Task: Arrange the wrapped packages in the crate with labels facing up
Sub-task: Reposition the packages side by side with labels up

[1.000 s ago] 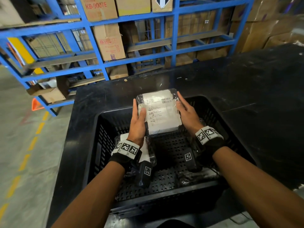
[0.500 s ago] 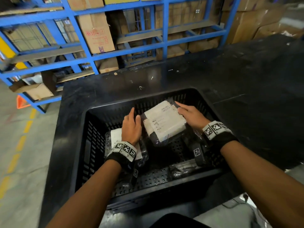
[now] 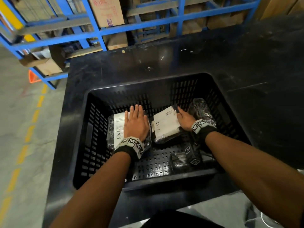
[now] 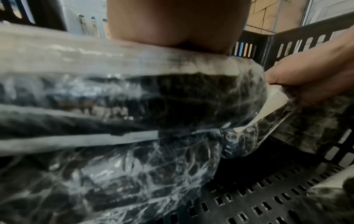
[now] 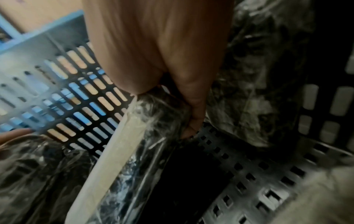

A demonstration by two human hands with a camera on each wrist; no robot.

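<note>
One black slotted crate (image 3: 92, 129) sits on the black counter (image 3: 246, 66), and at least four wrapped packages lie in it. Two show white labels facing up: the left package (image 3: 115, 127) near the crate's left wall and the middle package (image 3: 166, 127) beside it, a narrow gap between them. A third, dark package (image 3: 199, 111) with no label showing leans against the crate's right wall, and a small dark package (image 3: 178, 159) lies by the near wall.

The left hand (image 3: 135, 124) lies flat, fingers straight, pressing on the left package. The right hand (image 3: 185, 120) grips the middle package's right edge, thumb on the label and fingers curled under it.

Half a second ago the middle package was tilted up off the crate floor; now it lies nearly flat, and the left hand has spread flat over its package.
</note>
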